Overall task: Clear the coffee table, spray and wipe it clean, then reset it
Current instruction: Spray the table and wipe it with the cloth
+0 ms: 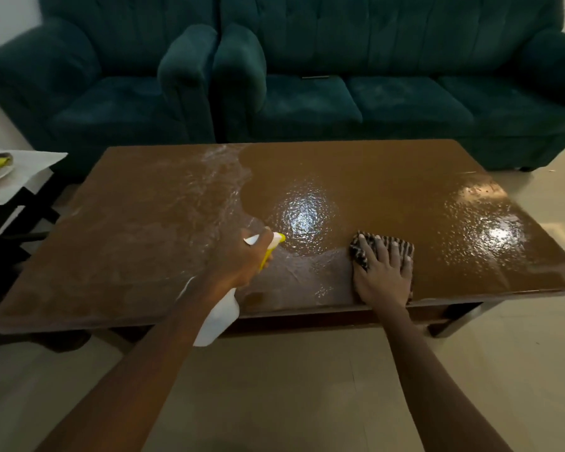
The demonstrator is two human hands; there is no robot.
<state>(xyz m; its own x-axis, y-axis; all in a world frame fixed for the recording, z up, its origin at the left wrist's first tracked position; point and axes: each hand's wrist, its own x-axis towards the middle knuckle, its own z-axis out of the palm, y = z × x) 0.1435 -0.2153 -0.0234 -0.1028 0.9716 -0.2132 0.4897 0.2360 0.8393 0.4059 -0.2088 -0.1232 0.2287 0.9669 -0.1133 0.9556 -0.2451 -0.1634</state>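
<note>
Cloth (356, 252), striped, lies flat at the near edge of the desk (128, 256), right of centre, under the right hand (380, 277), whose fingers (387, 259) are straight and spread. Fingers of the left hand (238, 259) curl round the spray bottle (222, 318), nozzle over the wet desk.

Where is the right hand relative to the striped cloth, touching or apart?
Touching. The head view shows the right hand flat on the striped cloth, fingers spread across it.

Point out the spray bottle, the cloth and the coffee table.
spray bottle (219, 318), head view, on its white body.
cloth (357, 252), head view, on its striped left edge.
coffee table (388, 177), head view, on its bare brown top.
</note>
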